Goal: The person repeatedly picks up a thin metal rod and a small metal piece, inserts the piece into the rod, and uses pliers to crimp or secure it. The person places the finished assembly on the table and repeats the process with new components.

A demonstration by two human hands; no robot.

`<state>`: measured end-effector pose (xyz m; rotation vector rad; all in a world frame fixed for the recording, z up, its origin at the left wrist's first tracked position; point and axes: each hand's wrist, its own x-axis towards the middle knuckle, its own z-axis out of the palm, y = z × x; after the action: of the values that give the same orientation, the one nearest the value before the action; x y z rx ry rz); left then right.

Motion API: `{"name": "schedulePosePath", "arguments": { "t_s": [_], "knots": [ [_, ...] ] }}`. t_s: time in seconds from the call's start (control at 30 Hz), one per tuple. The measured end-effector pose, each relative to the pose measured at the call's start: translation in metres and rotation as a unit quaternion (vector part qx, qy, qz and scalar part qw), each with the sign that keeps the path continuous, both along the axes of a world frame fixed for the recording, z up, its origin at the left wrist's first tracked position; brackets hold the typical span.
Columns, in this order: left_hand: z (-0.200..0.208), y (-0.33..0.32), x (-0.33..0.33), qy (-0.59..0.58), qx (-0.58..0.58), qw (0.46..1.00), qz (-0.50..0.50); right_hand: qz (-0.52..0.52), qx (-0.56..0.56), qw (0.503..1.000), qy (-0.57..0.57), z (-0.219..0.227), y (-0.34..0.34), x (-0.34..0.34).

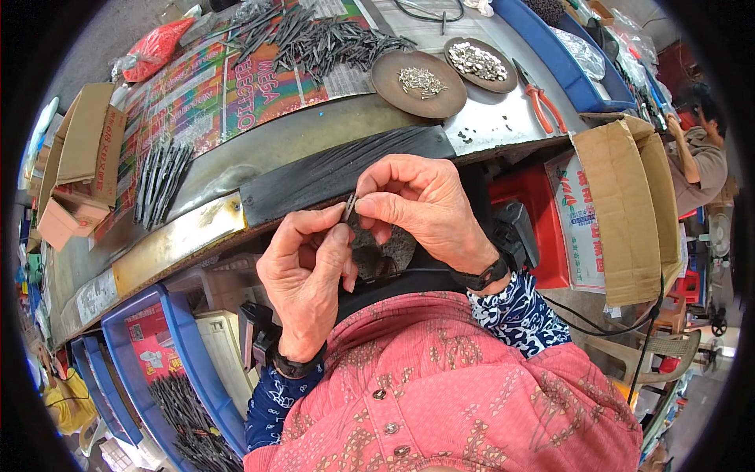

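Note:
My left hand [308, 267] and my right hand [421, 206] meet in front of the bench edge, fingertips nearly touching. Both pinch a small, slender dark piece [351, 206] between thumb and forefinger; its exact kind is too small to make out. Just beyond them lies a black strip [330, 169] along the edge. Farther off, a brown dish [385, 88] holds small silvery pins, and a second dish [510, 79] holds small, shiny, rounded bits. A heap of slender black pieces [314, 43] is spread at the back, with a smaller bundle [161, 182] to the left.
Pliers [543, 108] with orange handles lie right of the dishes, near a long blue tray [578, 75]. Cardboard boxes stand left [94, 149] and right [621, 208]. Below the bench, a blue crate [177, 330] contains more black pieces. Another person [698, 153] sits far right.

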<state>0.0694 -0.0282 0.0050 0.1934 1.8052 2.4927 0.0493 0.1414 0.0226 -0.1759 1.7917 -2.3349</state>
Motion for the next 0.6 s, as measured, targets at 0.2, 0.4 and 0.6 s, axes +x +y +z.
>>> {"name": "schedulePosePath", "arguments": {
  "t_s": [0.2, 0.4, 0.6],
  "knots": [
    [0.000, 0.001, 0.002, -0.007, 0.014, 1.000, 0.011, 0.004, 0.006, 1.000, 0.006, 0.000, 0.000, 0.000],
    [0.002, 0.001, 0.002, -0.021, 0.011, 1.000, 0.012, -0.037, 0.035, 0.998, 0.025, 0.001, -0.004, 0.003],
    [0.001, 0.002, 0.001, -0.032, 0.034, 0.999, 0.012, -0.157, 0.234, 0.926, 0.252, -0.002, -0.016, 0.008]
  ]
}}
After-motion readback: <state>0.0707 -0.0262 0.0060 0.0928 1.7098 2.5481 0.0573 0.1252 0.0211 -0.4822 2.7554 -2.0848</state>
